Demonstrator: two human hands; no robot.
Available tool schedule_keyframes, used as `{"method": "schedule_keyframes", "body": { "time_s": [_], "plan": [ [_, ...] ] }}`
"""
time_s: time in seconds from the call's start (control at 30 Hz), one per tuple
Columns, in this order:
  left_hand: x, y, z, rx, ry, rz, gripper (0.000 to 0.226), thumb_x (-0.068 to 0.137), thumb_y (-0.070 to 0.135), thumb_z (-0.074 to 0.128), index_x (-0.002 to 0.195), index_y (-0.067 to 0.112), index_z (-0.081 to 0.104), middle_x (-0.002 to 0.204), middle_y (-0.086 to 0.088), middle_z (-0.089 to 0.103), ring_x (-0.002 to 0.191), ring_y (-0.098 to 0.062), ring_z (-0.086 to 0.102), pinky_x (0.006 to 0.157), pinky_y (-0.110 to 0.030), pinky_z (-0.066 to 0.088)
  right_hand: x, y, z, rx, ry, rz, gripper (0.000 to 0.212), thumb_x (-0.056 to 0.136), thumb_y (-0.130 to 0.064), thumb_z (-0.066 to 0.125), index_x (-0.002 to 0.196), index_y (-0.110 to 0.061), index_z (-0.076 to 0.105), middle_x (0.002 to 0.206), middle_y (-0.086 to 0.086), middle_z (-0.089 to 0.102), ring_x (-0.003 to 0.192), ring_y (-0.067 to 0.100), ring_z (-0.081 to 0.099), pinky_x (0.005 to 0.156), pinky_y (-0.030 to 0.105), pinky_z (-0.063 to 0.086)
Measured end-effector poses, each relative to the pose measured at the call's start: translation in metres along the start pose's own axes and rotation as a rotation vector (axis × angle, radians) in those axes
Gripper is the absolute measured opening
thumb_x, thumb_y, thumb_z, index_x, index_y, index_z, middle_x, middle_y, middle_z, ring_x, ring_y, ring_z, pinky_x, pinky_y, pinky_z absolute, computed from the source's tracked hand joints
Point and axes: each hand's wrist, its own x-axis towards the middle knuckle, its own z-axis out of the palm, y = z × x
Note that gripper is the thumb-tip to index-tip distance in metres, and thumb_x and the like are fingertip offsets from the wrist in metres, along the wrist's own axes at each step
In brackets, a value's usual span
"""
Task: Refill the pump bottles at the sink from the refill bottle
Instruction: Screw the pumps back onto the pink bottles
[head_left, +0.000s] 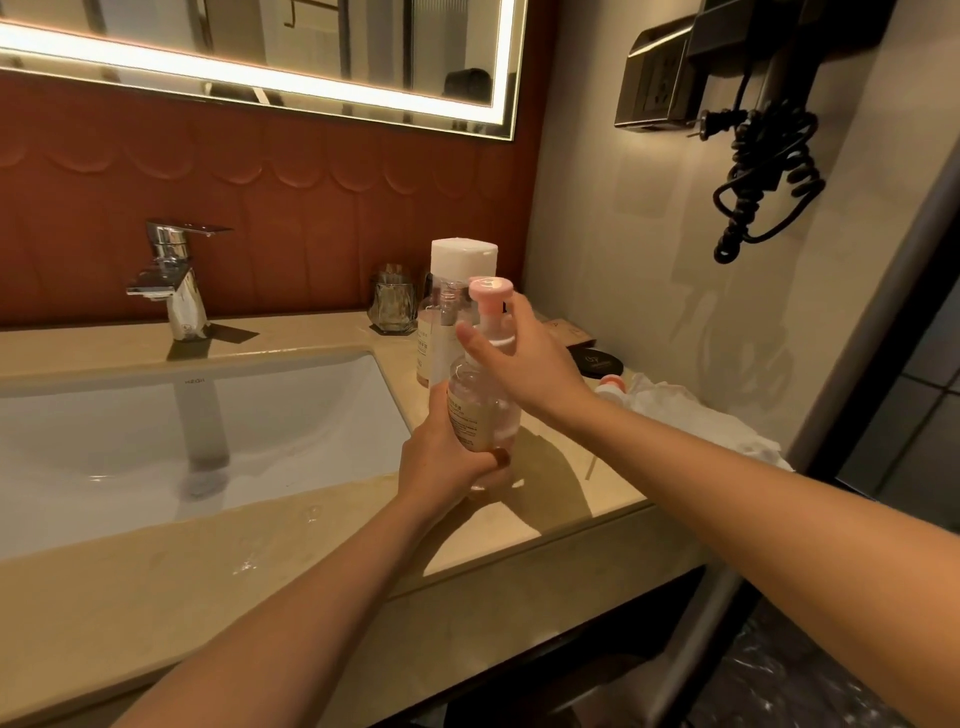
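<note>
Behind pump bottle (483, 410): white-capped bottle (462, 257) (upright)

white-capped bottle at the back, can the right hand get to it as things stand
Probably not yet: the right hand grips the neck of the pump bottle, which the left hand holds in front of the white-capped bottle. Freed, it looks an easy reach.

Left grip (441, 462): wrapped round the lower body of the clear pump bottle (483, 410), which is upright at the bench (545, 519), just right of the sink (156, 441).
Right grip (524, 364): curled round the bottle's neck, just under the pink pump head (491, 288).
Behind: a taller white-capped bottle (462, 257) stands close, contact unclear.
Back edge: glass tumbler (392, 304), chrome tap (174, 280).
Far right: crumpled white cloth (691, 410).
</note>
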Motion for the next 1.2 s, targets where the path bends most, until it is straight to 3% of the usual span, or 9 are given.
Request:
{"method": "schedule_keyframes", "body": {
  "time_s": [0.17,0.27,0.47,0.63,0.77,0.93,1.07,1.2],
  "plan": [
    [0.000,-0.001,0.000,0.002,0.008,0.011,0.089,0.066,0.037,0.080,0.135,0.028,0.025,0.117,0.005,0.057,0.095,-0.012,0.057,0.076,-0.024,0.051,0.004,-0.003,0.001,0.190,-0.099,0.061,0.057,0.091,-0.051,0.044,0.139,-0.020,0.039,0.141,0.003,0.047,0.126,0.024,0.048,0.093,0.036,0.043],
    [0.000,-0.001,0.000,-0.007,0.004,0.009,0.087,0.066,0.037,0.080,0.134,0.030,0.026,0.115,0.006,0.057,0.093,-0.011,0.057,0.074,-0.021,0.050,-0.004,0.002,-0.001,0.176,-0.106,0.020,0.053,0.094,-0.048,0.039,0.140,-0.020,0.039,0.137,0.002,0.051,0.123,0.023,0.050,0.089,0.032,0.044],
    [0.000,-0.002,0.000,0.002,-0.003,0.011,0.090,0.065,0.038,0.081,0.135,0.030,0.025,0.115,0.006,0.059,0.095,-0.013,0.059,0.075,-0.024,0.051,-0.007,0.005,-0.008,-0.061,-0.105,-0.050,0.057,0.091,-0.057,0.036,0.138,-0.024,0.038,0.138,-0.001,0.050,0.124,0.021,0.049,0.100,0.047,0.043],
    [0.000,-0.002,0.000,0.008,0.003,0.008,0.092,0.066,0.035,0.081,0.138,0.027,0.024,0.120,0.004,0.056,0.099,-0.014,0.057,0.079,-0.027,0.052,0.005,-0.004,-0.003,0.212,-0.153,0.031,0.056,0.088,-0.043,0.056,0.136,-0.021,0.037,0.135,0.001,0.050,0.120,0.020,0.051,0.084,0.030,0.043],
    [0.002,-0.003,0.002,-0.004,0.008,0.001,0.090,0.066,0.037,0.081,0.136,0.028,0.025,0.118,0.005,0.057,0.097,-0.013,0.058,0.079,-0.028,0.054,-0.004,0.003,0.011,0.166,-0.030,0.014,0.044,0.092,-0.040,0.051,0.131,-0.019,0.044,0.129,0.001,0.054,0.117,0.021,0.054,0.094,0.038,0.048],
    [0.002,-0.002,0.002,-0.002,0.003,0.001,0.089,0.066,0.037,0.081,0.135,0.030,0.024,0.114,0.007,0.057,0.094,-0.012,0.058,0.078,-0.027,0.053,-0.011,0.013,0.009,-0.053,0.080,-0.049,0.049,0.089,-0.042,0.056,0.131,-0.021,0.042,0.133,-0.002,0.051,0.117,0.018,0.052,0.093,0.037,0.049],
    [0.001,-0.002,0.000,-0.006,-0.006,-0.007,0.089,0.065,0.037,0.081,0.134,0.029,0.026,0.117,0.006,0.057,0.098,-0.014,0.058,0.076,-0.024,0.051,0.002,0.000,0.000,0.165,0.039,0.014,0.063,0.085,-0.043,0.061,0.138,-0.024,0.032,0.142,0.000,0.041,0.124,0.019,0.045,0.090,0.032,0.041],
    [0.000,-0.001,0.000,0.004,0.003,-0.006,0.089,0.067,0.036,0.081,0.136,0.028,0.026,0.121,0.004,0.056,0.100,-0.015,0.057,0.081,-0.028,0.052,0.001,-0.001,0.004,0.297,-0.108,0.088,0.049,0.090,-0.036,0.058,0.134,-0.019,0.042,0.134,0.003,0.051,0.120,0.022,0.052,0.089,0.034,0.045]
  ]
}}
